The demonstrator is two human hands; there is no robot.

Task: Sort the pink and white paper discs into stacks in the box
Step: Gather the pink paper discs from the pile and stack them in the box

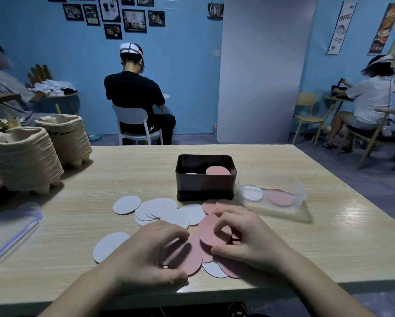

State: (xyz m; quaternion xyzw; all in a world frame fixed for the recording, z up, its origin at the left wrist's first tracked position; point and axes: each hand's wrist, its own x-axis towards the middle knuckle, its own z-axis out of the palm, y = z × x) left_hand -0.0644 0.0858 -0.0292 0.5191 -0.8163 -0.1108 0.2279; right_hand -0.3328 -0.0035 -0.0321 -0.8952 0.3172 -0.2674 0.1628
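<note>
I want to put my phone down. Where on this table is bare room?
Bare table lies between the pulp tray stacks and the dark box, also right of the clear container. Crowded: loose discs before the box, around the left hand and right hand.

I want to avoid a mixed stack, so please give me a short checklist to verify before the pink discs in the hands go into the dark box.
1. Right hand grips a pink disc between thumb and fingers: ok.
2. Only pink discs in that grip: cannot tell, the fingers cover the edges.
3. Left hand rests on another pink disc; whether it is held: cannot tell.
4. Dark box is open, with a pink stack on its right side: ok.
5. White stack in the box sits on the left, apart from pink: ok.
6. Path from hands to box is free of obstacles: ok.
</note>
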